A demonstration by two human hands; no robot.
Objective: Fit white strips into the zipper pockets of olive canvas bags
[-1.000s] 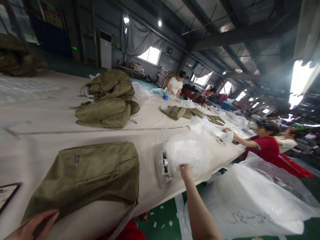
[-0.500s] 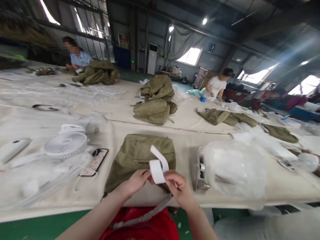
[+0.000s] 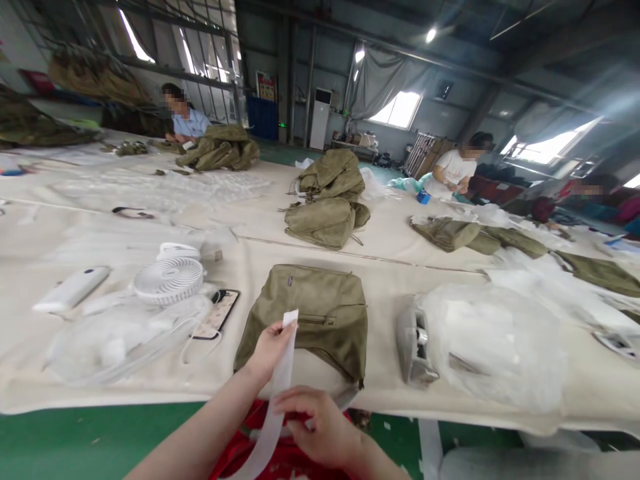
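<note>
Left hand point(image 3: 271, 348) is clamped on the upper end of a white strip point(image 3: 283, 371), which hangs down before the person. Right hand point(image 3: 316, 425) is at the strip lower down, fingers bent; I cannot tell if it grips. Beyond them, an olive bag point(image 3: 320, 290) lies on the table point(image 3: 383, 283), left of a tape dispenser point(image 3: 416, 347).

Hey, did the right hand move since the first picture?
Yes, leftward: the right hand was right of the tape dispenser; now it's left of it.

Remotely, I see a window point(image 3: 397, 111) glaring far beyond the right hand point(image 3: 323, 423), which looks slightly soft, under a dim roof point(image 3: 583, 47).
</note>
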